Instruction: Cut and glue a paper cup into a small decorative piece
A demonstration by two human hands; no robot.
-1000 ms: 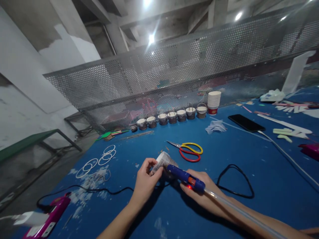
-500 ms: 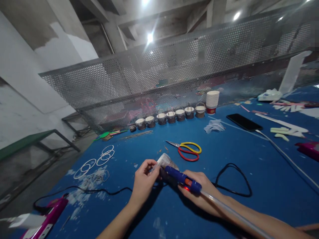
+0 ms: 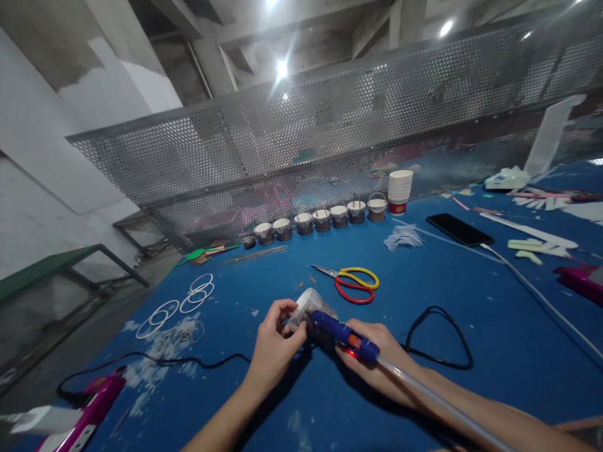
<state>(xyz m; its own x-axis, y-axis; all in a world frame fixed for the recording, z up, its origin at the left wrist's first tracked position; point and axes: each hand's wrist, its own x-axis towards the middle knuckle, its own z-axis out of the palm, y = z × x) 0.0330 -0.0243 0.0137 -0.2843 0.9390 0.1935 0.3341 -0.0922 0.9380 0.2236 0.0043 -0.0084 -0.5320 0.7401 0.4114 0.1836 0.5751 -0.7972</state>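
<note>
Tilted on its side, a small paper cup [image 3: 308,302] with a pale wrap round it is held by my left hand [image 3: 277,342], thumb and fingers closed on its rim side. In my right hand [image 3: 377,355] is a blue hot glue gun [image 3: 346,338], with a red light glowing and a long clear glue stick out of its back. The gun's nozzle end is up against the cup's side; the exact contact spot is hidden. Beyond the cup lie scissors [image 3: 354,285] with one yellow and one red handle.
Several wrapped cups [image 3: 339,217] stand in a row by the mesh panel [image 3: 264,150], beside a stack of paper cups [image 3: 400,188]. A phone [image 3: 459,230] lies at right. White rings [image 3: 198,295] and a pink power strip [image 3: 97,405] are at left; black cable [image 3: 464,342] loops at right.
My left thumb has shifted slightly down along the cup, and more of its pale side shows. The glue gun stays close against it. The whole view has drifted slightly.
</note>
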